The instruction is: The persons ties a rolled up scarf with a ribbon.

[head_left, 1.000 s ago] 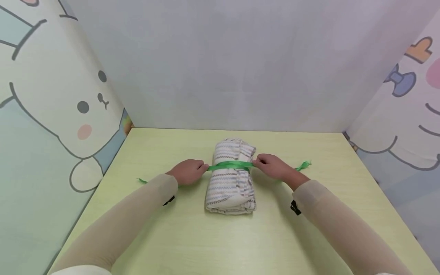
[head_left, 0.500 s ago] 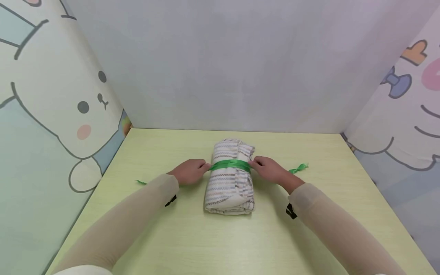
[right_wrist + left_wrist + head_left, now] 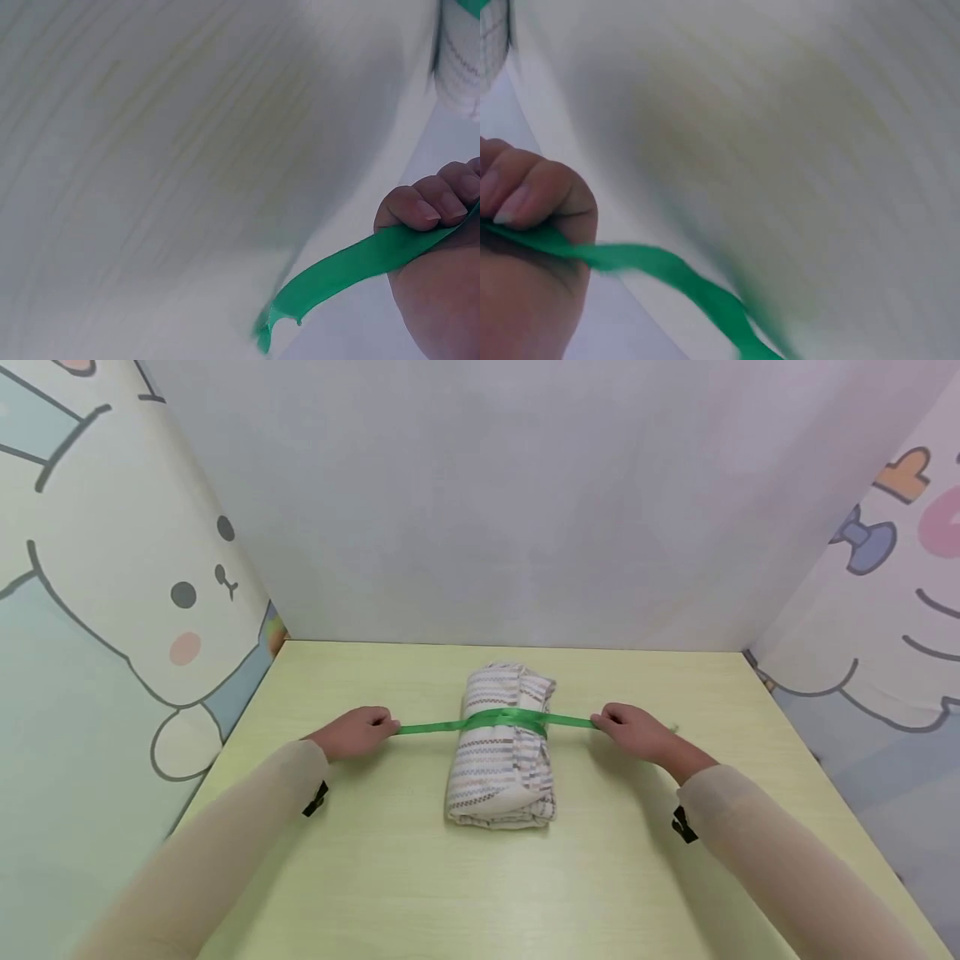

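Observation:
A folded cloth bundle [image 3: 495,768], off-white with striped patterning, lies mid-table with a green ribbon [image 3: 504,717] round its middle, crossed on top. To the left of it, my left hand [image 3: 354,732] grips one length of ribbon, drawn straight out from the cloth. On the opposite side my right hand [image 3: 637,732] holds the other length, also stretched straight. Curled fingers [image 3: 536,184] press the ribbon in the left wrist view, where its loose tail hangs out past the hand. A similar ribbon tail [image 3: 337,274] trails from the right hand in the right wrist view.
The pale yellow table [image 3: 480,893] is bounded by a plain grey-white back wall [image 3: 495,510]. Cartoon-printed panels stand at both sides, a white animal [image 3: 135,568] on the left one. Both forearms reach in from the front edge.
Both hands were close against the bundle's sides half a second ago. They have moved apart, left and right, drawing the ribbon lengths outward. The bundle stays in place.

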The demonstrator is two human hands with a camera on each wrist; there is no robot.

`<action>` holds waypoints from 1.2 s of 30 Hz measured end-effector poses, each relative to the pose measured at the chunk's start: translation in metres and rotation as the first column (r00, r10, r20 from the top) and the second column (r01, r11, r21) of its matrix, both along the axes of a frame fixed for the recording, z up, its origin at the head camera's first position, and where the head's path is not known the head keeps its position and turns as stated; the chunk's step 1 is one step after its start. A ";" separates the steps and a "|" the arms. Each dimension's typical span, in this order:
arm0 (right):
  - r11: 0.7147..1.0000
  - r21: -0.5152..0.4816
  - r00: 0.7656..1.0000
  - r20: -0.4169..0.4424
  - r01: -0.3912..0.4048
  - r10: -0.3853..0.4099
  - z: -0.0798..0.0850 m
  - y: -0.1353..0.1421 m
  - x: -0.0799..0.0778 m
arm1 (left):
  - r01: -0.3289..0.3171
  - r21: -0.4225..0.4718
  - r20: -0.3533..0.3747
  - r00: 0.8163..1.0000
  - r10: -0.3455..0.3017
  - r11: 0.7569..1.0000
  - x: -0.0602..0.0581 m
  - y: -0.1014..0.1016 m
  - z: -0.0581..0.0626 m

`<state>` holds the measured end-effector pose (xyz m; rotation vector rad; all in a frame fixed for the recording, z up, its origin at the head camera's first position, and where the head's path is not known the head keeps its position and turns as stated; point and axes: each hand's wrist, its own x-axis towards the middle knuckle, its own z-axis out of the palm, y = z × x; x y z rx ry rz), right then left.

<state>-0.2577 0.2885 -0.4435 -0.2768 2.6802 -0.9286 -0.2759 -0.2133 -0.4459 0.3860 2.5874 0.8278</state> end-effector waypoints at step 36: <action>0.910 0.414 0.992 -0.109 -0.011 0.061 -0.026 0.080 0.018 | -0.115 -0.326 -0.124 0.989 0.078 0.938 0.021 -0.092 -0.018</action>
